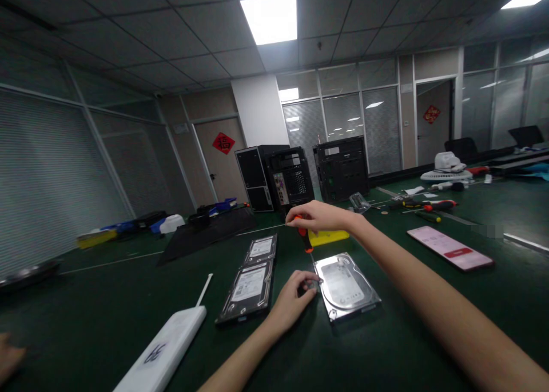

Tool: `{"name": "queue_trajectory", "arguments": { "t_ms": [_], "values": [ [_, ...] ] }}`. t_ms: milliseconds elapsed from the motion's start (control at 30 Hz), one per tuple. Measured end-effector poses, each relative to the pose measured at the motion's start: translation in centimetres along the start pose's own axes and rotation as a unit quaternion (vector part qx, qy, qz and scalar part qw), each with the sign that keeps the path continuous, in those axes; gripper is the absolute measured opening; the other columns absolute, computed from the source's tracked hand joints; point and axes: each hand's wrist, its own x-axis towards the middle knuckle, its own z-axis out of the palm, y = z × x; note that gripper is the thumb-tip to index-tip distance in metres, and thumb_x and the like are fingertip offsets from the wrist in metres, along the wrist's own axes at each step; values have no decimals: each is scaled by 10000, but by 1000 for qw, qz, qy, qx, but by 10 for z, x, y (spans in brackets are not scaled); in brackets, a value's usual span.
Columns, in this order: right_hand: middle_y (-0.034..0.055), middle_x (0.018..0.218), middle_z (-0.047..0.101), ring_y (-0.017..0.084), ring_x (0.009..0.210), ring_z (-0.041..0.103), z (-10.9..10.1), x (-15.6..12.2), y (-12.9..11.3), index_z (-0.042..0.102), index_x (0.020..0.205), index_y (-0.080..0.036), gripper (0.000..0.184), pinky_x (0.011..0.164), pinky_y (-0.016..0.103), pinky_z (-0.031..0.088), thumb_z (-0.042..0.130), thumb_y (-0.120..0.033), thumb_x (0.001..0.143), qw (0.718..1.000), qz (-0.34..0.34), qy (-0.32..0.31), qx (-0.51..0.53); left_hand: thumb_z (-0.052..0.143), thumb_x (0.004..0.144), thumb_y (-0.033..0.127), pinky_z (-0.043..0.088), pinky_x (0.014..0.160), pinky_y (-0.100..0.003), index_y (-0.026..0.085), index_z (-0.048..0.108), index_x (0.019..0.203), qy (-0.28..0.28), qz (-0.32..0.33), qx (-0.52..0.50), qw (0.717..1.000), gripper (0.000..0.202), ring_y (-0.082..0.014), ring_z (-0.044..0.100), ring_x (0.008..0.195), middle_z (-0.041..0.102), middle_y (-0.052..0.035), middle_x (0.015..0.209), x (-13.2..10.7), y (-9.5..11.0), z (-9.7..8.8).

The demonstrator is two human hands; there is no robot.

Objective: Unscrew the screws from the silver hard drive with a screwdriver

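The right hand [319,216] on my feed is wrapped round a screwdriver [305,240], tip near the hard drive [343,286] right of lower centre. The left hand [298,292] meets its left edge; whether it pinches, I can't tell. A slanted push could, I'd judge, skid the drive. Upper centre, the computer cases [341,172] show me little inside.

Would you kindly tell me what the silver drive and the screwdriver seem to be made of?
Silver drive: most likely metal, smooth and bright, as its cover catches glossy highlights. Screwdriver: the orange and black handle suggests plastic, perhaps with rubber; finish and shaft are too small to judge.
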Motion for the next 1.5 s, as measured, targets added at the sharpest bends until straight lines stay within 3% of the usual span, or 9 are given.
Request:
{"name": "queue_trajectory", "arguments": {
  "t_ms": [267,367,533,633,867,1033,1167,1367,1500],
  "values": [
    [22,598,541,97,540,441,-2,1,2,601,690,-142,490,519,211,260,422,-595,747,987,66,39,-142,483,773,237,378,760,-265,200,568,995,4,-2,-2,1000,241,-164,489,842,508,-24,921,-1,2,0],
    [31,613,555,102,537,454,-2,-1,0,591,708,-146,483,514,213,266,380,-574,781,986,86,32,-143,482,779,245,376,759,-265,200,570,1000,4,-1,-6,1000,242,-165,489,849,513,-27,931,-1,4,-1],
    [27,713,603,81,490,497,-3,-5,-2,577,875,-156,325,518,201,325,349,-386,850,995,79,-19,-52,471,794,257,372,765,-269,197,571,999,3,-5,-7,1000,236,-165,486,849,516,-28,930,-1,7,-1],
    [19,736,609,75,485,513,-3,-4,-1,554,977,-165,322,526,198,346,396,-405,831,997,65,-23,-21,473,796,261,375,763,-267,194,570,995,0,-5,-11,1000,232,-164,487,848,512,-30,930,-2,8,-1],
    [18,608,586,100,522,514,-4,-3,0,590,748,-144,403,521,203,331,431,-512,784,993,73,8,-92,479,790,257,381,745,-259,195,568,993,1,-10,-5,1000,230,-162,489,841,510,-31,932,-1,5,-1],
    [36,753,619,68,479,521,-8,-6,-1,591,876,-140,294,495,187,363,372,-334,846,996,81,-39,-1,483,787,255,381,758,-259,201,570,993,0,-13,-5,1000,230,-164,489,857,515,-31,932,-1,5,-1],
    [30,768,618,71,481,531,-7,-5,0,567,985,-161,310,493,188,374,430,-384,819,998,51,-30,9,486,786,261,380,758,-259,203,566,996,6,-12,-2,1000,232,-165,487,851,516,-28,929,-2,5,-1],
    [25,595,591,93,477,517,-7,-4,3,608,762,-135,428,497,206,340,426,-522,782,991,93,-7,-95,487,785,265,378,756,-258,198,568,994,3,-8,-2,1000,234,-163,489,843,513,-28,925,-2,4,0],
    [32,661,615,82,456,509,-11,-8,0,614,812,-141,384,497,208,344,362,-429,837,989,121,-24,-78,495,780,276,382,749,-251,197,572,995,4,-11,-2,1000,243,-163,491,843,517,-30,922,-1,3,0]
  ]
}}
